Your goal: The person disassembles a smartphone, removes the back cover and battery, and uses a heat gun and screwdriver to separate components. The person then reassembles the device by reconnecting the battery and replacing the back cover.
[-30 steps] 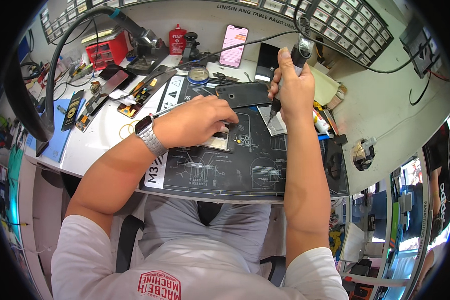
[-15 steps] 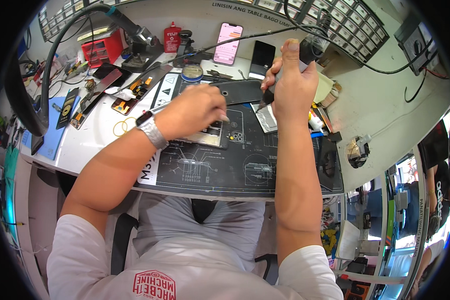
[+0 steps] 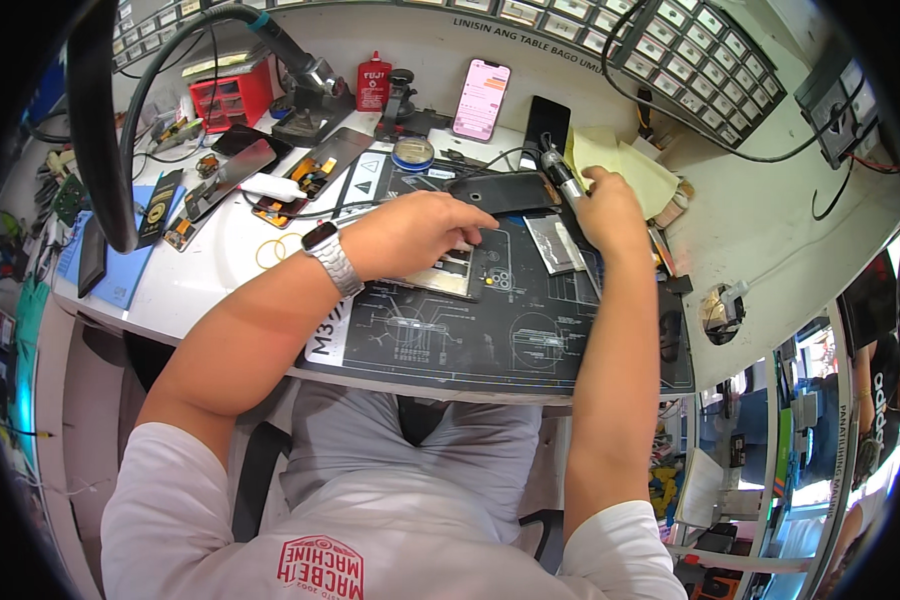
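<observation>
My right hand (image 3: 610, 215) is closed around the lower part of a silver and black corded handheld tool (image 3: 561, 176), whose cable leaves its far end. The tool leans beside a dark phone-sized panel (image 3: 505, 193) and a black phone (image 3: 547, 128). My left hand (image 3: 410, 235), with a watch on its wrist, hovers over or rests on an opened phone (image 3: 448, 280). Its index finger is stretched out while other fingers bend beneath, and I see nothing held in it. The hand hides much of the phone. Both lie over a black printed work mat (image 3: 450, 345).
A lit phone (image 3: 481, 100) stands against the back wall near a red bottle (image 3: 373, 84). Loose screens and parts (image 3: 320, 175) crowd the left, under a black lamp arm (image 3: 135, 130). A silvery sheet (image 3: 553, 245) and yellow paper (image 3: 625, 170) lie to the right.
My right hand has come down from its raised, thumb-up grip, and the tool now lies lower, turned with its cable end away from me. The left index finger has straightened.
</observation>
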{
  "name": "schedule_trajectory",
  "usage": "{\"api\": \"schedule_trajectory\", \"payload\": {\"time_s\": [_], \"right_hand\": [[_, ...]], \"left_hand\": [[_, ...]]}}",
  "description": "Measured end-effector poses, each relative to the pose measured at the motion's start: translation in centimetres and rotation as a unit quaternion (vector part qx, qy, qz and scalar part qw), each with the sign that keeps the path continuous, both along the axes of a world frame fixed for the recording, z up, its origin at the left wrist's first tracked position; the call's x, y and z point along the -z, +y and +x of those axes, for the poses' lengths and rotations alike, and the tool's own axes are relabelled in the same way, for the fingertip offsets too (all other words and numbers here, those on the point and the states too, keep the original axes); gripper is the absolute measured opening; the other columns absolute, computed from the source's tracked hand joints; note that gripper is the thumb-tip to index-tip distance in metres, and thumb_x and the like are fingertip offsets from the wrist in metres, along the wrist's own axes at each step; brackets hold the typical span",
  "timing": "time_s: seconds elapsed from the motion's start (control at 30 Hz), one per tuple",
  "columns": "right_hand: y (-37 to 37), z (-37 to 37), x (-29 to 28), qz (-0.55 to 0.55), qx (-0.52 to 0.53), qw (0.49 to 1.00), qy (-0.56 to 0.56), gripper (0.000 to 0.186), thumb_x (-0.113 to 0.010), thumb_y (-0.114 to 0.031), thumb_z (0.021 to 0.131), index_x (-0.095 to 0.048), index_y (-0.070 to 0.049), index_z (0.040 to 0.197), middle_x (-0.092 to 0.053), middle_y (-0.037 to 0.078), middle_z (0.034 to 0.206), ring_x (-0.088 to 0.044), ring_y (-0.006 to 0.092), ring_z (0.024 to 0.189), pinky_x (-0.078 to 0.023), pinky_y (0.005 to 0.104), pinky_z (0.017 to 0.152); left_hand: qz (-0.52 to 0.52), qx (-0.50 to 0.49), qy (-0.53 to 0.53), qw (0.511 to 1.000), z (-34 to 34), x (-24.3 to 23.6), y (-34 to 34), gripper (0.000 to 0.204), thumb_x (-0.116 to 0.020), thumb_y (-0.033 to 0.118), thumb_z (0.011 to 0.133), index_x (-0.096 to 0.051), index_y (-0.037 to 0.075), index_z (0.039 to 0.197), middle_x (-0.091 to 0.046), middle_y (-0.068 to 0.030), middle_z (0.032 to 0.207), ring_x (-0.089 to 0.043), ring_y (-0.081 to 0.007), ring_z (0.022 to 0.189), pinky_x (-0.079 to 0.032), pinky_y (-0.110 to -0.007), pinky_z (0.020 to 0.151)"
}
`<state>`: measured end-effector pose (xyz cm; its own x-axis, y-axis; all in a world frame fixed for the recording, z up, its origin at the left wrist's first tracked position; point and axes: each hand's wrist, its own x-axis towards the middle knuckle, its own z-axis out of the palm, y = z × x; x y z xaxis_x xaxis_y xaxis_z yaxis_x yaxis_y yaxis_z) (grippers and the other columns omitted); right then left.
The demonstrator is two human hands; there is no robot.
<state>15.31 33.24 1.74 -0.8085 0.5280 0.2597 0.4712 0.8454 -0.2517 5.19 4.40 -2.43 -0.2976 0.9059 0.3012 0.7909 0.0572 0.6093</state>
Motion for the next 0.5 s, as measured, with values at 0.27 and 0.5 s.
{"api": "schedule_trajectory", "payload": {"time_s": [0.27, 0.5], "right_hand": [[-6.2, 9.4, 1.1, 0.135, -0.031, 0.975, -0.174, 0.018, -0.062, -0.003, 0.098, -0.075, 0.002, 0.109, -0.079, 0.030, 0.104, -0.079, 0.0438, 0.105, -0.064, 0.0515, 0.090], [-3.7, 10.9, 1.9, 0.158, -0.039, 0.986, -0.035, 0.021, -0.064, -0.003, 0.097, -0.064, 0.004, 0.117, -0.076, 0.027, 0.103, -0.076, 0.0467, 0.100, -0.062, 0.0532, 0.088]], "left_hand": [[0.012, 0.038, 0.067, 0.997, 0.3, 0.2, -0.4, 0.041, -0.072, 0.010, 0.100, -0.073, 0.008, 0.140, -0.080, -0.0122, 0.115, -0.073, -0.0322, 0.110, -0.058, -0.043, 0.100], [-0.060, 0.046, 0.102, 0.992, 2.0, -0.5, -0.8, 0.083, -0.092, 0.050, 0.082, -0.068, -0.004, 0.140, -0.065, -0.0169, 0.131, -0.057, -0.0359, 0.128, -0.048, -0.044, 0.112]]}}
